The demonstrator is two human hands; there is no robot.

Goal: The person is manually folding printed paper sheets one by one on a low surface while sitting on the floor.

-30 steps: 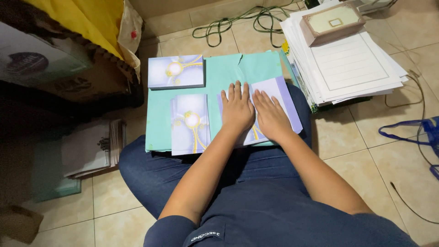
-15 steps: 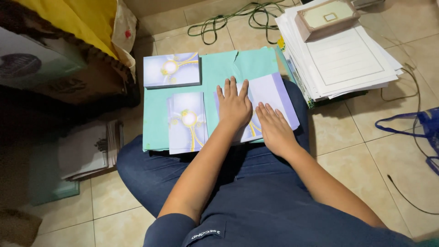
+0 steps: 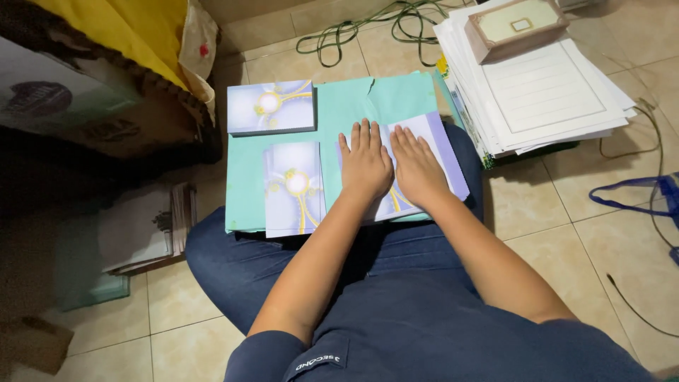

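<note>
Lavender card [image 3: 438, 141] beneath both flat hands

A brown cardboard box [image 3: 85, 106] stands at the far left on the floor, with dark round and oval printed marks on its side. A small tan box [image 3: 516, 25] with a pale lid and a rectangular label [image 3: 522, 25] sits atop the paper stack [image 3: 559, 99] at upper right.

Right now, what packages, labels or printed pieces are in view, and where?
Cardboard box: far left, brown, dark round print.
Small box: top right on the white paper stack, tan with pale framed label.
Card stack: upper left of the teal board, lilac with gold swirl.
Folded card: under both hands, lilac.
</note>
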